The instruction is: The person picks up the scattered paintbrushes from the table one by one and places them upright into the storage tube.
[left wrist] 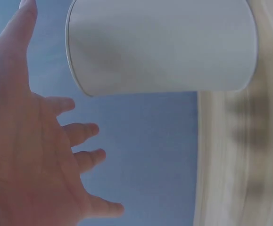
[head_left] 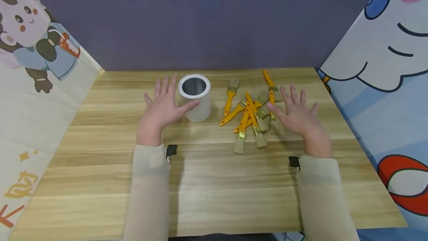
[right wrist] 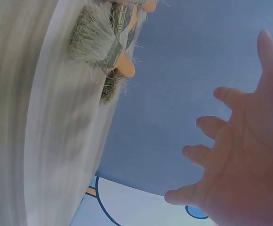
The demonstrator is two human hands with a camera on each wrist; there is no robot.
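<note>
My left hand (head_left: pixel 162 108) is spread above the table at the left side of a white cylindrical container (head_left: pixel 198 108). In the head view its thumb overlaps the container's wall; the left wrist view shows the palm and fingers (left wrist: pixel 86 161) apart from that wall. Fingers spread, my right hand (head_left: pixel 298 116) hovers right of a loose heap of several paintbrushes (head_left: pixel 254 116) with orange handles and pale bristles. The right wrist view shows it holding nothing, with brush bristles (right wrist: pixel 91 37) lying on the table beyond. The container's open top shows a dark inside.
The wood-grain table (head_left: pixel 214 196) meets a dark blue-grey wall (head_left: pixel 214 21) at the back. Printed cartoon panels stand at the left (head_left: pixel 50 122) and right (head_left: pixel 384 122). One brush (head_left: pixel 230 97) lies slightly apart, between the container and the heap.
</note>
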